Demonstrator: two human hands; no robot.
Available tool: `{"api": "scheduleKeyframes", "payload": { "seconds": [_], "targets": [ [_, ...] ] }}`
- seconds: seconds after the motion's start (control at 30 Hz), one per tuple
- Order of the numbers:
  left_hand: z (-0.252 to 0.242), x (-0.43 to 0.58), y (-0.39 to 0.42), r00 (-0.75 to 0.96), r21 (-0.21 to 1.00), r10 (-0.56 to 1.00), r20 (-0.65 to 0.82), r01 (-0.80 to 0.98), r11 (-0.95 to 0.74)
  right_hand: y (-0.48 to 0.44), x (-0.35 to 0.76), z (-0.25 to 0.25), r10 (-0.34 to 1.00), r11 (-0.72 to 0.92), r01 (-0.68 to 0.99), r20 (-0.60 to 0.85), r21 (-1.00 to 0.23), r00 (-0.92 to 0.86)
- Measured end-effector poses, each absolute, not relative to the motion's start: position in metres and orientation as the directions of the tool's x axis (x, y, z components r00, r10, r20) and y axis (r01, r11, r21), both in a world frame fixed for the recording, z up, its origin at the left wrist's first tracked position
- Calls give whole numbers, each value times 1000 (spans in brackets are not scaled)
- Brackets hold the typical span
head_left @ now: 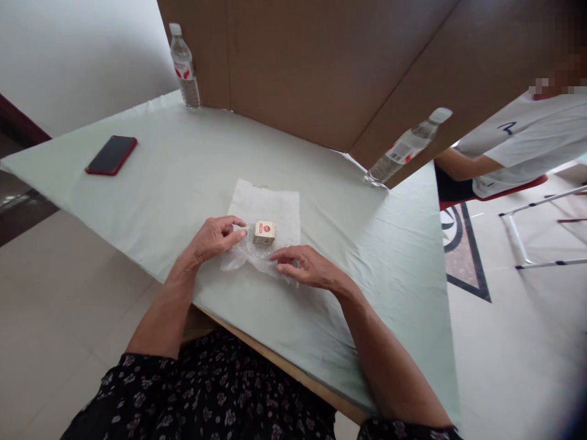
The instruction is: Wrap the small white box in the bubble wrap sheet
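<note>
A small cream box (264,232) with red print sits on a white, textured sheet (279,205) near the middle of the table. Around its near side lies crumpled clear plastic wrap, perhaps bubble wrap (243,256). My left hand (217,237) rests at the wrap's left edge, thumb and index finger apart, close to the box without touching it. On the other side my right hand (305,266) touches the wrap, its fingers loosely bent and apart. What lies under the right palm is hidden.
A black phone with a red edge (112,155) lies at the left. Water bottles stand at the back left (184,70) and right (408,146), against a tall brown cardboard screen (298,67). Beyond it at right sits a person in a white shirt (541,134).
</note>
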State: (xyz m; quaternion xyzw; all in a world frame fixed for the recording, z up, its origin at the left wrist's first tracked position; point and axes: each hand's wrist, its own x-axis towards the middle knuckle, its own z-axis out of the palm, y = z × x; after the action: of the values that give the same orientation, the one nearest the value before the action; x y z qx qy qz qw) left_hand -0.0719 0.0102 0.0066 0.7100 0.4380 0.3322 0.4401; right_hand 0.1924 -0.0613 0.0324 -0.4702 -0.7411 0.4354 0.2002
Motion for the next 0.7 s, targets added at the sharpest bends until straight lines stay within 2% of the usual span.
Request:
{"api": "scheduleKeyframes", "payload": {
  "seconds": [0.13, 0.3, 0.37, 0.53, 0.6, 0.7],
  "targets": [
    [3, -69, 11, 426, 808, 888, 171, 455, -374, -67, 191, 20, 915, 208, 584, -54, -785, -399],
    [-3, -66, 12, 464, 668, 830, 308, 515, -536, -51, 186, 15, 981, 194, 607, 131, -771, -146],
    [-9, -66, 13, 524, 643, 811, 260, 532, -551, -41, 178, 12, 973, 229, 633, 190, -740, -131],
    [-20, -67, 16, 631, 602, 770, 96, 579, -550, -23, 166, 1, 963, 267, 686, 156, -677, -222],
    [-22, -68, 16, 644, 602, 761, 77, 579, -551, -24, 178, 1, 966, 258, 684, 195, -682, -170],
    [-22, -67, 16, 648, 618, 758, 79, 564, -547, -30, 215, 3, 964, 186, 679, 266, -710, 14]
  ]
}}
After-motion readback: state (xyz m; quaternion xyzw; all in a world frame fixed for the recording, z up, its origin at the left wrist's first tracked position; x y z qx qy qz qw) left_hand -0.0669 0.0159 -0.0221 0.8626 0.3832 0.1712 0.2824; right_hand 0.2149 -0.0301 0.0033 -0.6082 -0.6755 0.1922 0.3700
